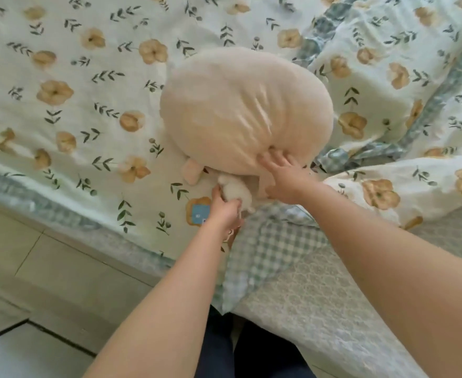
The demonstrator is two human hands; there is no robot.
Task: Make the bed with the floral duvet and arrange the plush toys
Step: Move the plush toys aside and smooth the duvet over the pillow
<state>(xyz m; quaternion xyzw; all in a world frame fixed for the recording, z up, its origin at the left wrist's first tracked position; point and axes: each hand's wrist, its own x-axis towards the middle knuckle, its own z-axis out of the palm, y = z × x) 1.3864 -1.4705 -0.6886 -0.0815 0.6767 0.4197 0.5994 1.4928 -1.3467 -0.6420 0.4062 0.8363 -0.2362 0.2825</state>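
Observation:
A big round beige plush toy lies on the floral duvet, its small pink limb sticking out at the lower left. My right hand presses into the plush's near edge with spread fingers, denting it. My left hand grips a small white plush part just below the big body; whether it is a separate toy or a limb I cannot tell. A bunched fold of the duvet rises at the right, showing its green checked underside.
The bed's corner points toward me, with a green checked sheet corner and a quilted lace-pattern mattress side. Tiled floor runs along the left. My dark trouser legs stand at the corner. A small blue label lies by my left hand.

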